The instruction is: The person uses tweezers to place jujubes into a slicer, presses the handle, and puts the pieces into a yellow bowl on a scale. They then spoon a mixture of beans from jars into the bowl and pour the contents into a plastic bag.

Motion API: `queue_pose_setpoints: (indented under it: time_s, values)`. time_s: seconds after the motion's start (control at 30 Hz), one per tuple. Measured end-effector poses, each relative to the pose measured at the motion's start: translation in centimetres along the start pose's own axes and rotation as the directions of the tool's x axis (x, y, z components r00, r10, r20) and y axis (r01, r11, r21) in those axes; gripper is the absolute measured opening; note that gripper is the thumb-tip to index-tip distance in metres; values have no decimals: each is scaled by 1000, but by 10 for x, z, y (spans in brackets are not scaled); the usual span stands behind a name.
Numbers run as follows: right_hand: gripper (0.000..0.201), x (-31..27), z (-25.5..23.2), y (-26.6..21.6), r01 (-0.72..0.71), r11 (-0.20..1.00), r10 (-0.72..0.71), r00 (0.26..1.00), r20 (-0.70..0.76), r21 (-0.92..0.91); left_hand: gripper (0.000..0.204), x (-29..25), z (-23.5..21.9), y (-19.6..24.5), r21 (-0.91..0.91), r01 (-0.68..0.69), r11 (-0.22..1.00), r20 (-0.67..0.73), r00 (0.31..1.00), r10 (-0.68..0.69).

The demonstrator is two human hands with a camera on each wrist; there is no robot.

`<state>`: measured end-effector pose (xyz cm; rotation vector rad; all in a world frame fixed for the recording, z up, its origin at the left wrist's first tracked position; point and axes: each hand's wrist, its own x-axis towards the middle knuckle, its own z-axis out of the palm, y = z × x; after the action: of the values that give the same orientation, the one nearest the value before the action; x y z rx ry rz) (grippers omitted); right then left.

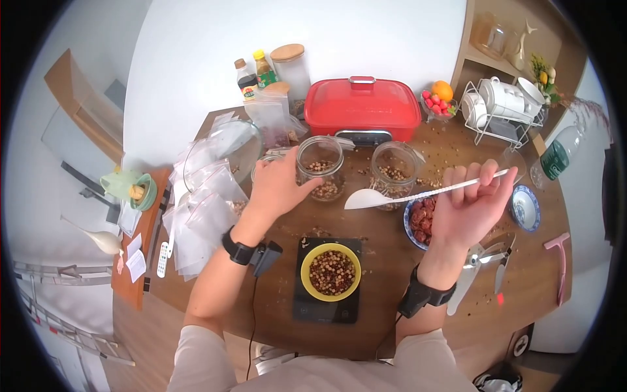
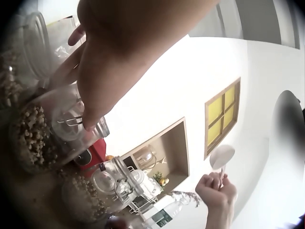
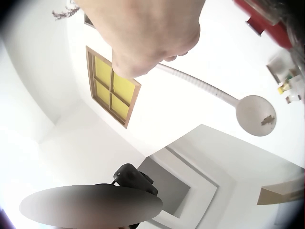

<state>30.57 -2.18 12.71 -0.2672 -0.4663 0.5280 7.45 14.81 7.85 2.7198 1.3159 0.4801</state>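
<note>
My left hand (image 1: 277,186) grips a glass jar (image 1: 328,189) of mixed beans by its left side, thumb across the front near the rim; the left wrist view shows the hand (image 2: 112,71) against the jar (image 2: 35,138). The right hand (image 1: 471,206) pinches the handle of a white spoon (image 1: 367,198), its bowl in front of a second open jar (image 1: 394,171). A few bits cling inside the spoon (image 3: 256,115) in the right wrist view. Below, a yellow bowl (image 1: 334,272) of mixed beans rests on a black scale (image 1: 325,312).
Plastic bags (image 1: 202,228) lie at the left. A red cooker (image 1: 362,108) stands behind the jars. A blue-rimmed bowl of red pieces (image 1: 421,219) is partly behind the right hand, with scissors (image 1: 475,260) nearby. Loose beans are scattered over the table (image 1: 274,294).
</note>
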Motion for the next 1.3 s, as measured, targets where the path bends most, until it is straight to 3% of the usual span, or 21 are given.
queue_pose_setpoints:
  time_s: [0.13,0.23,0.33,0.43,0.53,0.63,0.73,0.87,1.07,1.17,1.3]
  values:
    - [52,-2,3,1,-2,1000,2,1000,-7,-5,79,-5,6,24,139,65,988,-41,997,-59]
    - [52,-2,5,4,0,1000,-1,999,-34,-24,74,-6,15,27,102,77,992,-77,995,-69]
    - [51,-2,3,6,-12,999,11,1000,-23,-42,59,-11,0,13,-316,143,938,26,989,-142]
    - [50,-3,-3,11,-46,997,48,998,43,-58,41,-27,0,-23,-169,77,983,-272,955,-121]
    - [47,-8,8,24,-122,985,107,986,-128,-122,25,-42,10,-46,-110,209,972,-268,935,-231]
    - [45,-13,4,46,-227,953,219,974,-64,-201,17,-49,18,-52,-99,188,977,-245,947,-207]
    - [43,-20,10,63,-294,896,291,955,-60,-331,16,-48,33,-57,-121,103,987,-309,941,-136]
    - [34,-25,10,75,-328,846,345,938,-38,-420,17,-52,35,-50,-206,163,965,-262,941,-214]
    - [28,-31,11,89,-361,806,392,919,-34,-470,18,-46,36,-37,-206,153,966,-262,943,-206]
    - [30,-38,2,107,-467,793,523,851,44,-390,18,-47,34,-29,-202,159,967,-250,946,-207]
    - [29,-46,-4,129,-568,781,598,800,48,-261,18,-46,32,-21,-199,190,961,-215,949,-232]
